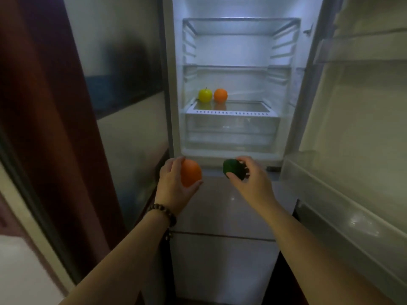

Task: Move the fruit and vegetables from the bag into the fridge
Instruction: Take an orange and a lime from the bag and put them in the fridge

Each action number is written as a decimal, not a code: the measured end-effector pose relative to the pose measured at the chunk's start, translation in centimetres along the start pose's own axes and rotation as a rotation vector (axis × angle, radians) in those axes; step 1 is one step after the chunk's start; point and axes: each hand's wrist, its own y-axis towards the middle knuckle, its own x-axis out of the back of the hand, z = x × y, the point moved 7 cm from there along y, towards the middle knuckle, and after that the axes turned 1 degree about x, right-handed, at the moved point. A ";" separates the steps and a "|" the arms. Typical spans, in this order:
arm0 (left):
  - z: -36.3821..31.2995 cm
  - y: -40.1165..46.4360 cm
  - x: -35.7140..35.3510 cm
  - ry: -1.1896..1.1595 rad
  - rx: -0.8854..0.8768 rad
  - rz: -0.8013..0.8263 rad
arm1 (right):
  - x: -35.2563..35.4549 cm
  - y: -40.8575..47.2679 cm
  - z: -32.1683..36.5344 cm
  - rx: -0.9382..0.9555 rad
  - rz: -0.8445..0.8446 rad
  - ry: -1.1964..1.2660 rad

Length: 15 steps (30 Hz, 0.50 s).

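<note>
Two hands reach toward the open fridge (233, 155); the left hand (174, 183) curls its grip round an orange fruit (191, 176), thumb below, fingers above; the right hand (251, 177) pinches a dark green fruit (233, 171) between thumb and fingertips; both sit just below the lit compartment; two more fruits, one yellow apple (205, 95) and one orange (220, 95), stand side by side on the lower shelf (248, 106).

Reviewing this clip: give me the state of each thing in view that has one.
Fridge door: open.
Yellow apple: resting on glass shelf.
Shelf orange: resting beside apple.
Held orange: gripped by left hand.
Dark green item: gripped by right hand.
Crisper drawer: closed.
</note>
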 end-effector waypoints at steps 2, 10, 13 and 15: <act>0.3 3.5 -1.0 -0.022 -0.001 0.006 | -0.7 2.7 -1.0 -0.004 -0.029 0.004; 0.6 16.8 -5.4 -0.088 -0.182 -0.051 | -5.2 14.4 -5.6 -0.009 -0.084 -0.007; 1.4 22.2 -7.1 -0.107 -0.222 -0.067 | -6.7 19.9 -6.7 0.013 -0.113 -0.012; 1.7 25.8 -8.0 -0.110 -0.215 -0.087 | -7.5 23.6 -7.2 0.018 -0.125 -0.005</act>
